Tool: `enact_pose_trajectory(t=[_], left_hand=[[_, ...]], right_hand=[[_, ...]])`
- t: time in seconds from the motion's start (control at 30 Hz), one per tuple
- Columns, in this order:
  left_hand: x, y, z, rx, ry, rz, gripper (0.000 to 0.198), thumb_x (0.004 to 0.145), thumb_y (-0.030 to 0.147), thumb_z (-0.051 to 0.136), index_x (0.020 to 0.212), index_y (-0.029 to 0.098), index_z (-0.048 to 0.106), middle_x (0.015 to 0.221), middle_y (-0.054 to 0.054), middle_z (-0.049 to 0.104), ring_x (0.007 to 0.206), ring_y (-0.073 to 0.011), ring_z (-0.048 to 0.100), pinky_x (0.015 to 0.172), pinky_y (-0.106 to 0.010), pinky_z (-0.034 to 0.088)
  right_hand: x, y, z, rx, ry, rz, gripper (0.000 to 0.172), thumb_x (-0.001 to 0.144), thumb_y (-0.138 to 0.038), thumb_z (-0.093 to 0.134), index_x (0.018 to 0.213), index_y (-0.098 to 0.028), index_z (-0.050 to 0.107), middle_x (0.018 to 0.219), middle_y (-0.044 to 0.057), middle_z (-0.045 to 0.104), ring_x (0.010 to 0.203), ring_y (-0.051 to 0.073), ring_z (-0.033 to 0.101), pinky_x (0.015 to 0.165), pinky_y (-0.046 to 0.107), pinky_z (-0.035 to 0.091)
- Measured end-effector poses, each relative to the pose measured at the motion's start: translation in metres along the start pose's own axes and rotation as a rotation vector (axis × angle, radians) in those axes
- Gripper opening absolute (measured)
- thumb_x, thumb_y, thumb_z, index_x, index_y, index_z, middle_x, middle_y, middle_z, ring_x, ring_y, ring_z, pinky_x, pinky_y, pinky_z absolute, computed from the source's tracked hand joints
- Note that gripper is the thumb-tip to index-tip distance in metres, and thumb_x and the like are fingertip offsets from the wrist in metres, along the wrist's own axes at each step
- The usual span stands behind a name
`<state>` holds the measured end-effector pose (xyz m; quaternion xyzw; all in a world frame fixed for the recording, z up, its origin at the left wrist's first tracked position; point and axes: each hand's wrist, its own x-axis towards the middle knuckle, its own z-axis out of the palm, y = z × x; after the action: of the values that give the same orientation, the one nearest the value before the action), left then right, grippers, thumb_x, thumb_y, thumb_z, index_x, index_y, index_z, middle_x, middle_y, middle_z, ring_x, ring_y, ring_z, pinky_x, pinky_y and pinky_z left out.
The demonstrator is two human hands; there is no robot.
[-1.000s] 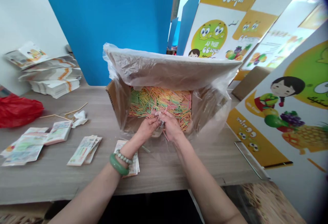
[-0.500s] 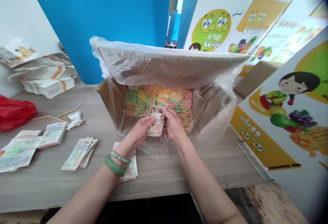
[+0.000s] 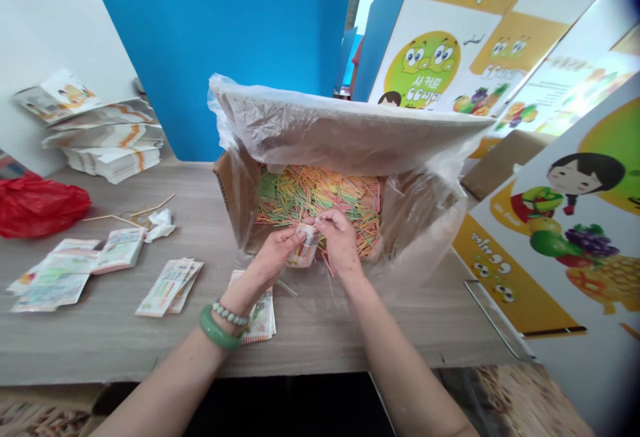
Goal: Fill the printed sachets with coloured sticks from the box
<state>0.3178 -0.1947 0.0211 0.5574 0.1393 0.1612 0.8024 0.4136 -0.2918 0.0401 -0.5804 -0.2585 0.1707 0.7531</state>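
My left hand (image 3: 273,257) grips a small printed packet (image 3: 306,250) by its left side, thumb on the front. Coloured sticks show through the packet's clear window. The fingers of my right hand (image 3: 341,243) are pinched together at its upper right corner. Both hands are over the near edge of a cardboard box (image 3: 227,187) lined with clear plastic. Thin pink, green, yellow and orange sticks (image 3: 320,190) lie loose inside it. Under my left forearm a stack of flat packets (image 3: 261,320) rests on the table, with a green stick (image 3: 287,288) beside it.
Left on the table (image 3: 200,350) are more packet stacks (image 3: 167,288), a packet bundle (image 3: 120,250), crumpled tissue (image 3: 161,225) and a red plastic bag (image 3: 43,205). Folded cartons (image 3: 113,163) are piled behind. A blue panel (image 3: 225,23) and large printed cartons (image 3: 550,237) stand around.
The view has shifted, so the table things sit further right. The packet is now tilted, and my right fingers have closed in at its top edge.
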Motion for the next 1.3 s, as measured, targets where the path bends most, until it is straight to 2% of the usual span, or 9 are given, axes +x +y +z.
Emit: enact_pose_trajectory(t=[0.17, 0.33, 0.43, 0.57, 0.77, 0.97, 1.03, 1.2, 1.3], left_hand=[[-0.009, 0.001, -0.007, 0.071, 0.034, 0.013, 0.043, 0.070, 0.055, 0.078, 0.086, 0.015, 0.074, 0.079, -0.003, 0.069, 0.072, -0.0144, 0.057, 0.071, -0.027, 0.044], [-0.018, -0.001, -0.006, 0.140, 0.040, 0.074, 0.047, 0.069, 0.059, 0.075, 0.069, 0.013, 0.067, 0.064, 0.001, 0.058, 0.063, -0.0117, 0.048, 0.063, -0.025, 0.038], [-0.032, 0.002, -0.019, 0.047, 0.091, 0.094, 0.046, 0.071, 0.058, 0.074, 0.075, 0.013, 0.067, 0.068, 0.000, 0.059, 0.063, -0.0112, 0.048, 0.063, -0.025, 0.038], [-0.077, 0.016, -0.057, 0.009, 0.283, 0.116, 0.039, 0.072, 0.050, 0.075, 0.085, 0.014, 0.069, 0.077, -0.002, 0.064, 0.069, -0.0128, 0.054, 0.067, -0.026, 0.043], [-0.118, 0.026, -0.121, 0.720, 0.711, 0.161, 0.019, 0.090, 0.030, 0.054, 0.090, 0.018, 0.069, 0.075, -0.002, 0.064, 0.073, -0.0173, 0.056, 0.069, -0.028, 0.042], [-0.119, 0.017, -0.119, 1.681, 0.918, -0.128, 0.044, 0.091, 0.020, 0.047, 0.134, 0.017, 0.058, 0.125, -0.020, 0.063, 0.112, -0.0362, 0.057, 0.091, -0.047, 0.041], [-0.122, 0.015, -0.108, 1.738, 0.905, -0.100, 0.039, 0.094, 0.026, 0.044, 0.128, 0.019, 0.062, 0.126, -0.018, 0.062, 0.109, -0.0350, 0.058, 0.088, -0.045, 0.042], [-0.119, 0.004, -0.083, 1.570, 0.532, -0.275, 0.039, 0.094, 0.049, 0.046, 0.089, 0.018, 0.070, 0.098, -0.015, 0.069, 0.087, -0.0288, 0.065, 0.067, -0.034, 0.042], [-0.114, -0.004, -0.078, 1.365, 0.510, -0.320, 0.029, 0.085, 0.047, 0.061, 0.083, 0.019, 0.066, 0.087, -0.010, 0.070, 0.081, -0.0253, 0.064, 0.062, -0.030, 0.038]], right_hand=[[-0.001, -0.001, -0.004, 0.022, 0.032, 0.011, 0.011, 0.073, -0.031, 0.063, 0.069, -0.021, 0.063, 0.092, 0.004, 0.075, 0.093, 0.020, 0.066, 0.090, 0.036, 0.048], [-0.006, -0.008, 0.001, -0.211, -0.296, 0.079, 0.015, 0.072, -0.036, 0.068, 0.067, -0.021, 0.069, 0.090, 0.005, 0.075, 0.092, 0.023, 0.067, 0.089, 0.039, 0.049], [-0.013, -0.012, 0.003, -0.434, -0.486, -0.011, 0.024, 0.081, -0.043, 0.064, 0.092, -0.025, 0.076, 0.111, 0.006, 0.074, 0.110, 0.027, 0.064, 0.098, 0.044, 0.045], [-0.025, -0.004, 0.001, -0.546, -0.375, -0.046, 0.041, 0.084, -0.046, 0.059, 0.119, -0.028, 0.068, 0.120, 0.007, 0.070, 0.104, 0.026, 0.065, 0.089, 0.042, 0.049], [-0.069, 0.021, 0.028, -0.850, -0.427, 0.078, 0.022, 0.086, -0.032, 0.047, 0.080, -0.023, 0.066, 0.081, 0.005, 0.071, 0.076, 0.022, 0.064, 0.073, 0.035, 0.046], [-0.114, 0.029, 0.071, -1.299, -0.452, 0.207, 0.043, 0.091, -0.050, 0.052, 0.110, -0.012, 0.061, 0.108, 0.023, 0.068, 0.100, 0.036, 0.065, 0.086, 0.046, 0.045], [-0.117, 0.033, 0.075, -1.289, -0.432, 0.178, 0.051, 0.089, -0.052, 0.055, 0.115, -0.009, 0.059, 0.113, 0.025, 0.065, 0.108, 0.040, 0.062, 0.091, 0.050, 0.043], [-0.113, 0.042, 0.069, -1.258, -0.397, 0.174, 0.041, 0.090, -0.044, 0.055, 0.115, -0.012, 0.059, 0.114, 0.021, 0.066, 0.111, 0.036, 0.061, 0.095, 0.047, 0.043], [-0.117, 0.041, 0.067, -1.259, -0.419, 0.140, 0.035, 0.092, -0.039, 0.050, 0.116, -0.015, 0.060, 0.116, 0.018, 0.066, 0.110, 0.033, 0.061, 0.093, 0.045, 0.045]])
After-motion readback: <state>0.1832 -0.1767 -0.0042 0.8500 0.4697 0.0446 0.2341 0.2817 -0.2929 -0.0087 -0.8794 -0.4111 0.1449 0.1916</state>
